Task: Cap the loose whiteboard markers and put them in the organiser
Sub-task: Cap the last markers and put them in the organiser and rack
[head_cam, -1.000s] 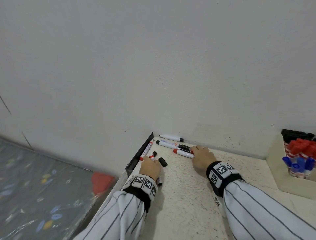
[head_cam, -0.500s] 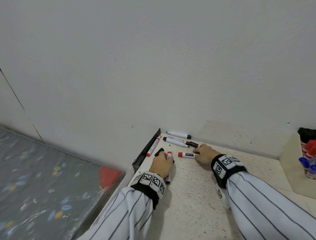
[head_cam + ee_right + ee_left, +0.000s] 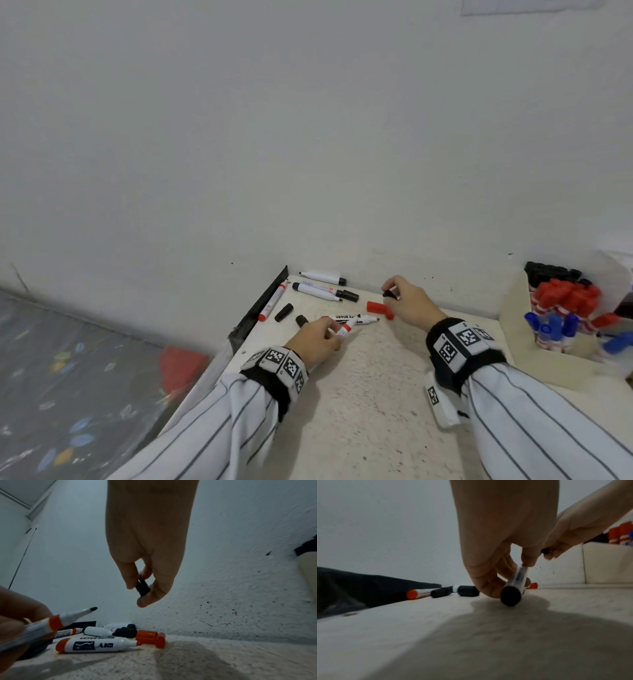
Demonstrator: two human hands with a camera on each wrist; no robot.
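Observation:
My left hand (image 3: 330, 337) pinches an uncapped marker (image 3: 343, 331) with a white body, a red collar and a black nib (image 3: 93, 608), held low over the table; its black end (image 3: 511, 597) faces the left wrist camera. To its right, my right hand (image 3: 390, 292) is raised a little and pinches a loose black cap (image 3: 142, 588) between thumb and fingers. The two hands are apart. The beige organiser (image 3: 548, 363) stands at the far right, holding capped black, red and blue markers.
An uncapped red marker (image 3: 352, 320) lies between the hands beside two red caps (image 3: 378, 308). Two black caps (image 3: 283, 312) and a red marker (image 3: 273, 305) lie near the table's left edge. Two black markers (image 3: 322, 290) lie by the wall. The floor drops off left.
My right hand has lifted off the markers and moved right with a black cap. The left hand has tilted its marker down so that the nib points right. The red caps now show.

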